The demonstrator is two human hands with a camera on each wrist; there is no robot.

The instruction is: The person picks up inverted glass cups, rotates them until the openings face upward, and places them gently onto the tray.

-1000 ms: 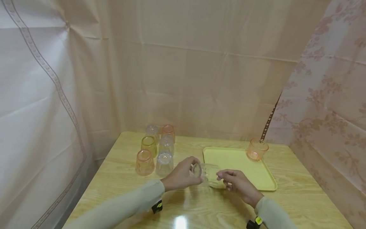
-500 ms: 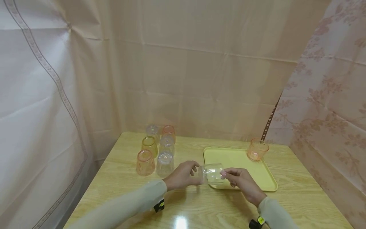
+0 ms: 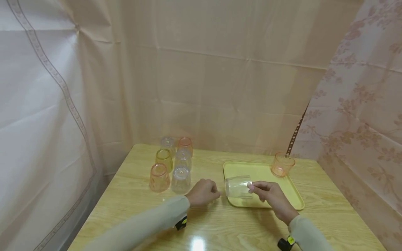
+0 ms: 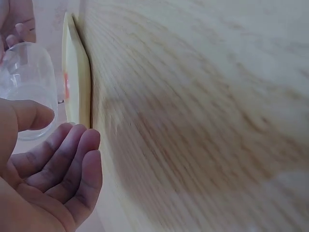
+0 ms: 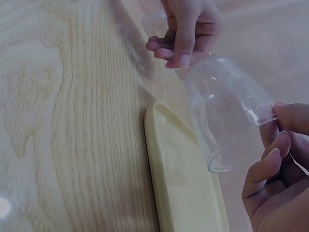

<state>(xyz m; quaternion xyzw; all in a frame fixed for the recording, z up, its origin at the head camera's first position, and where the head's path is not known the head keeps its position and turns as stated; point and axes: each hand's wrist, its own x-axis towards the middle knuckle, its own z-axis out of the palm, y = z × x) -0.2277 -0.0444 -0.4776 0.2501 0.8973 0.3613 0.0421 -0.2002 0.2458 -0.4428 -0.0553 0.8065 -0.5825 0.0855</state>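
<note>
My right hand [image 3: 276,199] pinches the rim of a clear cup [image 3: 238,187] between thumb and fingers. The cup lies on its side in the air above the near left part of the yellow tray [image 3: 290,195], its mouth toward the right hand. In the right wrist view the clear cup [image 5: 227,106] shows its base toward the other hand. My left hand [image 3: 203,192] is just left of the cup's base, apart from it. Its fingers [image 4: 72,169] are loosely bent and hold nothing in the left wrist view.
An orange cup [image 3: 282,165] stands upright at the tray's far right corner. At the left, several upside-down cups stand in two rows, among them an orange cup [image 3: 159,178], a yellow cup [image 3: 164,160] and a clear cup [image 3: 181,180]. Curtains surround the wooden table [image 3: 150,223].
The left hand has let go of the clear cup. The right hand has pinched the cup's rim and moved it right, over the tray.
</note>
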